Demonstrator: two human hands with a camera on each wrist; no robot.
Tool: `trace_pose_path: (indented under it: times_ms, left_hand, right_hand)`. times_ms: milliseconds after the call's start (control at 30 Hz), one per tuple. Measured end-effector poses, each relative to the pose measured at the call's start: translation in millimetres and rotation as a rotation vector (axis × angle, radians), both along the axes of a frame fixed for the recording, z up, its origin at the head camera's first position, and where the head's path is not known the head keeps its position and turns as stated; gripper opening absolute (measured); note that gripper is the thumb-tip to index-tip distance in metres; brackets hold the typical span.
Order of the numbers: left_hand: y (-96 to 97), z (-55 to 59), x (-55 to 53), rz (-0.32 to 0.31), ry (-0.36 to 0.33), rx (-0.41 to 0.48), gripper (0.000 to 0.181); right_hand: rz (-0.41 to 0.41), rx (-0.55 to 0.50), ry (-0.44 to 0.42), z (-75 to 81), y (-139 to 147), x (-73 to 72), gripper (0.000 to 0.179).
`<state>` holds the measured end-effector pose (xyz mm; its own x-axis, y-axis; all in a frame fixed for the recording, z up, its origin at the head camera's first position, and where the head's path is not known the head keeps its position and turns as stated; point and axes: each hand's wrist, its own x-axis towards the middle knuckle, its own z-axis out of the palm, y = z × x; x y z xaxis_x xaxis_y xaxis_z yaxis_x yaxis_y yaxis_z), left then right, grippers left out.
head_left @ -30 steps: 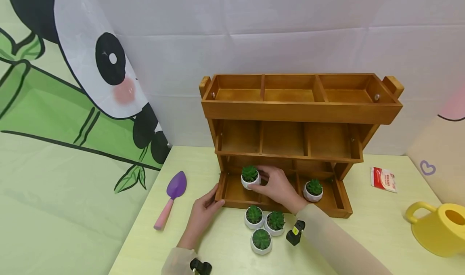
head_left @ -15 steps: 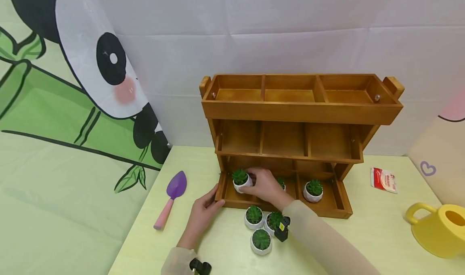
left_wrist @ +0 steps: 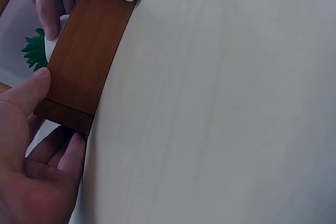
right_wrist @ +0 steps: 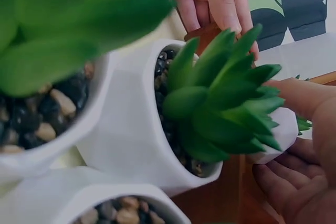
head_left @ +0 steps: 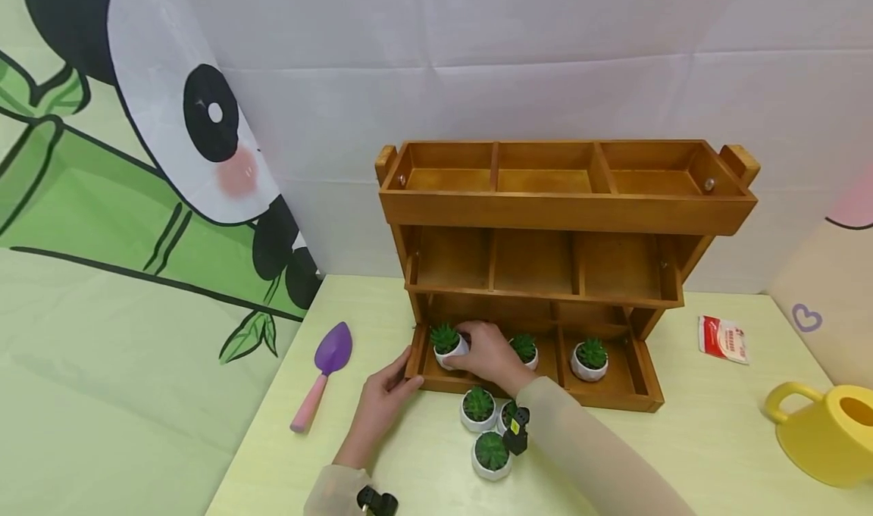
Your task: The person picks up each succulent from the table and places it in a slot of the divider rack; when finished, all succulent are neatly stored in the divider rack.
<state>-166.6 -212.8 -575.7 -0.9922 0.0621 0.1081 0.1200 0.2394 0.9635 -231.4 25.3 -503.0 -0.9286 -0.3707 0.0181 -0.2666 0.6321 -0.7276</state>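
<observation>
My right hand pinches a small succulent in a white faceted pot between thumb and fingers, at the left end of the bottom tier of a brown wooden shelf. Whether the pot touches the tier's floor is hidden. With thumb and fingers, my left hand grips the shelf's front left corner; the left wrist view shows the thumb on the front board. Two more potted succulents stand in that tier, one midway partly behind the right hand, another farther right.
Several potted succulents cluster before the shelf, one partly covered by the right wrist camera. A purple trowel with a pink handle lies left. On the right are a red-and-white packet and a yellow watering can.
My right hand has moved left and slightly down with the potted succulent. The midway succulent has come into view from behind it. My left hand stays on the corner.
</observation>
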Motion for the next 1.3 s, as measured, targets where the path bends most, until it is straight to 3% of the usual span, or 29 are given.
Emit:
trace_pose_path:
  times_ms: [600,900,1300]
  left_hand:
    - [-0.8,0.6,0.2,-0.001,-0.007,-0.011,0.062]
    - [0.3,2.4,0.4,0.004,-0.012,-0.026,0.062]
    - [-0.3,1.6,-0.6,0.000,-0.018,-0.037,0.063]
  right_hand:
    - [0.031,0.072,-0.002,-11.0,-6,-1.1,0.067]
    - [0.039,0.141,0.041,-4.2,-5,3.0,0.066]
    - [-0.018,0.177,-0.002,3.5,-8,8.4,0.065]
